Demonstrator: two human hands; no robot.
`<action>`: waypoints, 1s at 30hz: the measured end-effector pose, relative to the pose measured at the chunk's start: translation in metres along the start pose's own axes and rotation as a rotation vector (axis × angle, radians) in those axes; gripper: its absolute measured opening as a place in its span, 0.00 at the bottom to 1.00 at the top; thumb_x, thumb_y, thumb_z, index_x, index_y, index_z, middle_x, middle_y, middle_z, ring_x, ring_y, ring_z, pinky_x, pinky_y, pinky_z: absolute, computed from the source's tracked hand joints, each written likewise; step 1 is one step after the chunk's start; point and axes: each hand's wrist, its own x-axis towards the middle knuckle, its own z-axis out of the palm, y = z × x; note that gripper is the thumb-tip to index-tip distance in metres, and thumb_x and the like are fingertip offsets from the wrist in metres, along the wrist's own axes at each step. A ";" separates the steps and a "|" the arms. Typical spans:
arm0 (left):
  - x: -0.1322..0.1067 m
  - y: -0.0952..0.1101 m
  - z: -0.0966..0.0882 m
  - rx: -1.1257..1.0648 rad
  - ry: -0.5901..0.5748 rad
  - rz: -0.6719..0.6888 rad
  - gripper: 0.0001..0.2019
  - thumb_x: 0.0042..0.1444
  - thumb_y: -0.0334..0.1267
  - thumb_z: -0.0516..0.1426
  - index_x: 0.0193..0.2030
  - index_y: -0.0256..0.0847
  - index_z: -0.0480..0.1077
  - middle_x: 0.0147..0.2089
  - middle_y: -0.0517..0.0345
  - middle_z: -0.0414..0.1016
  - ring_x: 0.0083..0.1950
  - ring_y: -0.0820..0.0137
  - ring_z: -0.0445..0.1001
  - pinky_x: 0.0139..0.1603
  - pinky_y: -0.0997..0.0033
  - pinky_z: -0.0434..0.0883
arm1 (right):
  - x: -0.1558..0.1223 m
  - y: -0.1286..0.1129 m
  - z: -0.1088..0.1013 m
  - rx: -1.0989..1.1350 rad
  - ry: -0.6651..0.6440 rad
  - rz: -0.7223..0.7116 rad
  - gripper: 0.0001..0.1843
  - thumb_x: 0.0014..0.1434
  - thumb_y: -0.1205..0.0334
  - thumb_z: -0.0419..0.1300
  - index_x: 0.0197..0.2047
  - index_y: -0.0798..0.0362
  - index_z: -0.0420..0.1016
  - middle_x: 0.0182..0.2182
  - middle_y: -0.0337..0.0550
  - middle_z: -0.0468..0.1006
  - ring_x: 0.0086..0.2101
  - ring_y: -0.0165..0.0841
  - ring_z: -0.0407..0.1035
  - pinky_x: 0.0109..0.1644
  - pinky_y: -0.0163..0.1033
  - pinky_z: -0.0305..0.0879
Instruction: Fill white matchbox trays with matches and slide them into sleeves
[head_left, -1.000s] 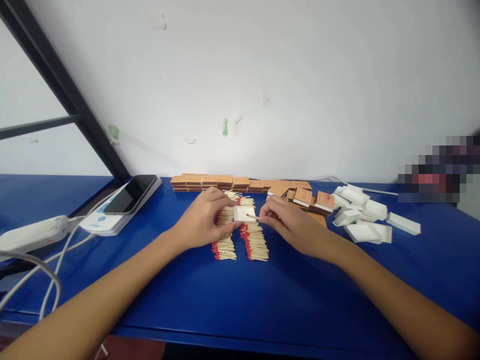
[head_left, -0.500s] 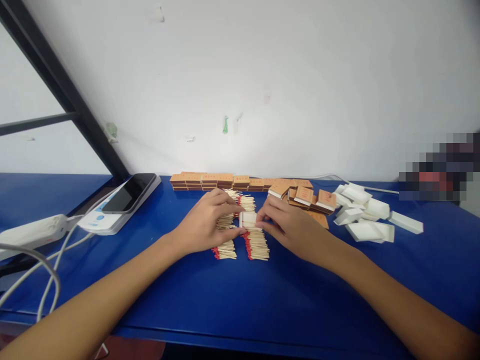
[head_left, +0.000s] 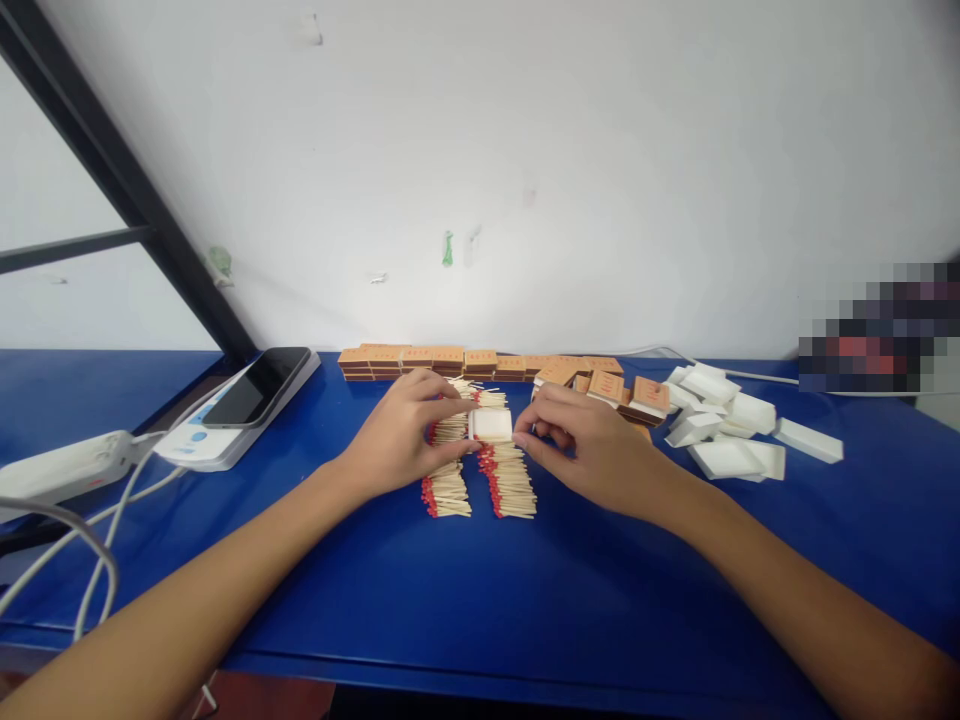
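Between the thumb and fingers of my left hand (head_left: 409, 430) is a small white matchbox tray (head_left: 493, 424), its open side up, held over the loose matches. My right hand (head_left: 581, 440) is at the tray's right edge, thumb and fingertips curled together; whether they pinch anything is too small to tell. Red-headed matches lie below in two columns, a left pile (head_left: 448, 492) and a right pile (head_left: 512, 485), with more behind the tray. No matches show clearly inside the tray.
A row of stacked orange matchboxes (head_left: 450, 362) lines the wall. More matchboxes (head_left: 606, 388) lie loosely beyond my right hand, beside a heap of white trays (head_left: 724, 410). At left are a phone (head_left: 259, 388), a white device (head_left: 199, 448), a power strip (head_left: 67, 472) and cables.
The tray has shifted slightly left and its inside shows more fully. My right fingertips have drawn back a little to its edge and curled in. My left hand keeps its hold.
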 end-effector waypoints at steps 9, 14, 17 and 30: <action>-0.001 -0.006 0.000 0.064 0.032 -0.009 0.20 0.63 0.47 0.67 0.57 0.40 0.78 0.48 0.51 0.79 0.51 0.61 0.74 0.54 0.54 0.72 | -0.001 0.014 -0.001 0.023 -0.269 0.053 0.05 0.69 0.62 0.60 0.41 0.51 0.76 0.37 0.42 0.73 0.36 0.33 0.66 0.40 0.40 0.62; -0.001 -0.006 0.000 0.074 0.022 -0.004 0.20 0.63 0.47 0.67 0.58 0.39 0.77 0.49 0.50 0.80 0.51 0.60 0.74 0.53 0.54 0.73 | -0.001 0.012 0.002 0.042 -0.294 0.047 0.07 0.70 0.62 0.58 0.39 0.51 0.76 0.35 0.42 0.73 0.35 0.33 0.66 0.40 0.40 0.61; -0.001 -0.005 -0.001 0.074 0.019 -0.004 0.20 0.63 0.46 0.67 0.57 0.39 0.77 0.49 0.50 0.80 0.51 0.59 0.74 0.53 0.54 0.73 | -0.001 0.011 0.003 0.049 -0.305 0.055 0.08 0.70 0.61 0.58 0.38 0.51 0.75 0.35 0.42 0.74 0.35 0.33 0.66 0.40 0.40 0.60; -0.002 -0.005 0.000 0.088 -0.009 -0.012 0.20 0.63 0.46 0.67 0.57 0.39 0.77 0.49 0.50 0.80 0.52 0.58 0.74 0.54 0.52 0.72 | -0.002 0.009 0.001 0.048 -0.306 0.080 0.11 0.73 0.58 0.54 0.39 0.51 0.72 0.37 0.43 0.75 0.36 0.35 0.67 0.40 0.41 0.61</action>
